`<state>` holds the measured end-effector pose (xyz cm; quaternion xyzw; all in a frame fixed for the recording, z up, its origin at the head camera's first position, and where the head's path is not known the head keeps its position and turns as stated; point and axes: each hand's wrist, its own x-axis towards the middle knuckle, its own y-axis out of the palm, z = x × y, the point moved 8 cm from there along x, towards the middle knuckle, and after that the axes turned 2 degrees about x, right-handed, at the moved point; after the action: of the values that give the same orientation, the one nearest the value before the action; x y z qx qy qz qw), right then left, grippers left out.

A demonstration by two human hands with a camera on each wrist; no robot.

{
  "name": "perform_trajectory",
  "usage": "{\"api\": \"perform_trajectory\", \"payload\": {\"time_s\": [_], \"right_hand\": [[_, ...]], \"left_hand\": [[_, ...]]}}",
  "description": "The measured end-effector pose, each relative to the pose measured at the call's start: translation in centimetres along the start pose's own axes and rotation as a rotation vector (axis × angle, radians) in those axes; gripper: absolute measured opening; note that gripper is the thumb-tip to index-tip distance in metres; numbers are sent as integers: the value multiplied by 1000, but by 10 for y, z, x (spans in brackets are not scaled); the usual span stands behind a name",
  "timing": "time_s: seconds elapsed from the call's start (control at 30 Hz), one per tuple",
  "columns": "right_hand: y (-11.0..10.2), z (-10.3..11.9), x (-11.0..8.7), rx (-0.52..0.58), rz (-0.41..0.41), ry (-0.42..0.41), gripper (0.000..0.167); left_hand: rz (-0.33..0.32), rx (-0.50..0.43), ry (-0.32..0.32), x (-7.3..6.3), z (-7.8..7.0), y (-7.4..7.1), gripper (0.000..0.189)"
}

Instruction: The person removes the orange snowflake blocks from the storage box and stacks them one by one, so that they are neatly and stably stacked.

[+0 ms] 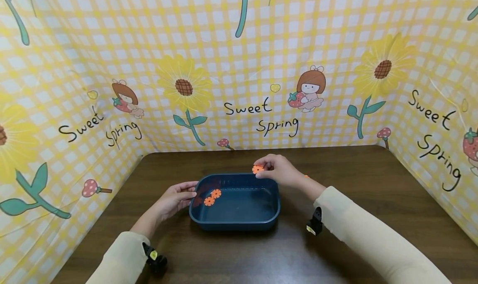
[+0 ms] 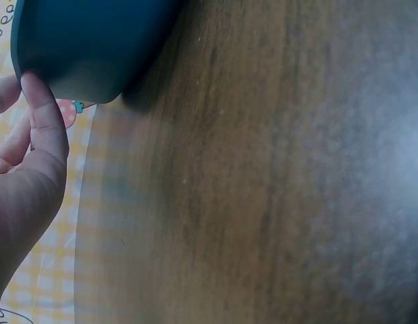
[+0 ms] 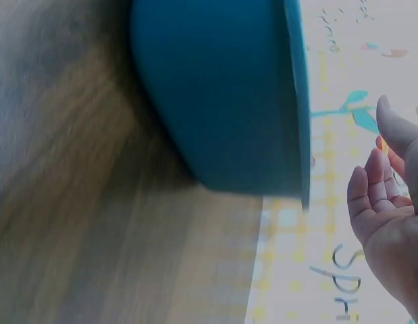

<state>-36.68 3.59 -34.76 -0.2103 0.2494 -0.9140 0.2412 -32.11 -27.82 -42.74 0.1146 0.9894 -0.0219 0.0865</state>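
Note:
A dark blue plastic basin (image 1: 234, 225) stands on the table. Inside it, near its left end, lie two orange notched, flower-like discs (image 1: 209, 201). My left hand (image 1: 175, 200) holds the basin's left rim between thumb and fingers; in the left wrist view the thumb (image 2: 45, 111) lies against the outer wall. Above the basin's back right corner, my right hand (image 1: 275, 167) pinches another orange notched disc (image 1: 257, 169) by its edge. From the right wrist, that hand (image 3: 391, 196) shows beyond the basin's rim, the disc mostly hidden by the fingers.
A small orange piece (image 1: 306, 176) shows on the table behind my right wrist, largely covered by it. The brown wooden table (image 1: 231, 259) is bordered at the back and sides by a yellow checked cloth (image 1: 239, 68) printed with flowers.

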Motion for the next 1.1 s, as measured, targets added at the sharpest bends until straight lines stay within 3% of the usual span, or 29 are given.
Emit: {"api": "perform_trajectory", "payload": {"time_s": [0.43,0.8,1.1], "right_hand": [[-53,-32,-28,8,-173,53,32],[-78,-82,-52,0,-236,226,35],[-85,-113,-65,20,-239,275,34]], "left_hand": [[-6,15,-10,0,1,0,52],[2,5,-5,1,1,1,52],[0,17,-6,1,2,0,52]]}}
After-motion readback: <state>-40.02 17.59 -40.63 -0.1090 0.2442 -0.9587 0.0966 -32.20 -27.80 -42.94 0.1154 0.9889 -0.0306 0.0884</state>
